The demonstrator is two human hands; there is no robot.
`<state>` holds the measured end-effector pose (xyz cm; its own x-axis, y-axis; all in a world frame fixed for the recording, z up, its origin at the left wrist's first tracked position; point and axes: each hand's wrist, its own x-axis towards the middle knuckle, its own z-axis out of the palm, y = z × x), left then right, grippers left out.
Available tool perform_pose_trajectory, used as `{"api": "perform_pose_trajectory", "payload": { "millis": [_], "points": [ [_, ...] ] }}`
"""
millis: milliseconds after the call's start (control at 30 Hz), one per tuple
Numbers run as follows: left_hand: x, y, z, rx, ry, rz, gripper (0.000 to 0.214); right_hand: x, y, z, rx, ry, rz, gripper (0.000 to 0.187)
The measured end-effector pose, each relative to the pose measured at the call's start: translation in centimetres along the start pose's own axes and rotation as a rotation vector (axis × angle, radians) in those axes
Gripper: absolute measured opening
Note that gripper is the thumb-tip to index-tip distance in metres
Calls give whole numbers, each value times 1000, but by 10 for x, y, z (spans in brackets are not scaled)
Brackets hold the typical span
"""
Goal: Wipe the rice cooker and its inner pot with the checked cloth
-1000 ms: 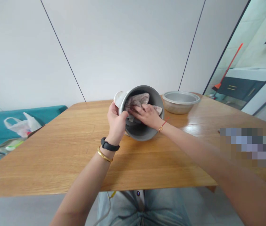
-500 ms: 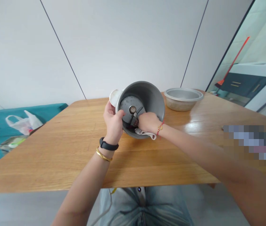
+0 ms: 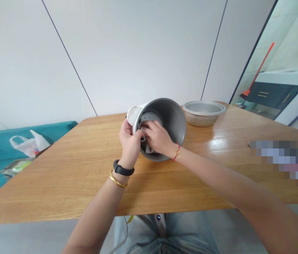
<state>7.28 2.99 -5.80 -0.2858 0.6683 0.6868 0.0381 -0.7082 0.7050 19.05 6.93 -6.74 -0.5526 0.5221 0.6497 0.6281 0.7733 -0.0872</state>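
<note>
A grey metal pot-like cooker body point(image 3: 174, 118) with a white outer shell lies tipped on its side on the wooden table point(image 3: 67, 169), its opening facing me. My left hand point(image 3: 129, 143) grips its left rim, fingers curled over the edge. My right hand point(image 3: 157, 137) reaches inside the opening, fingers closed on a grey cloth point(image 3: 148, 149) pressed against the inner wall near the left rim. Most of the cloth is hidden by the hand.
A shallow metal bowl point(image 3: 204, 112) stands behind and to the right of the pot. A blurred patch covers something at the table's right edge. A teal surface at left holds a white plastic bag point(image 3: 30, 145). A doorway with a red-handled broom point(image 3: 256, 76) is at right.
My right hand has moved with the cloth from the pot's lower rim up to the inner left side, covering the centre plate seen half a second ago. The left hand keeps its hold.
</note>
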Motion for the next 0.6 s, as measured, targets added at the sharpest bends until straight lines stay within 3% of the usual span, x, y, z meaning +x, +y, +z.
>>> {"api": "perform_pose_trajectory", "payload": {
  "millis": [100,300,467,600],
  "points": [
    [2,-4,0,-9,36,-3,60,3,13,-4,-138,46,111,45],
    [13,-3,-4,-55,76,-13,65,-12,21,0,-235,-343,-22,46],
    [14,0,-6,-42,72,-2,70,-13,14,-26,-337,-564,151,27],
    [16,1,-2,-48,55,1,64,-13,11,-54,-184,-778,116,28]
  ]
}}
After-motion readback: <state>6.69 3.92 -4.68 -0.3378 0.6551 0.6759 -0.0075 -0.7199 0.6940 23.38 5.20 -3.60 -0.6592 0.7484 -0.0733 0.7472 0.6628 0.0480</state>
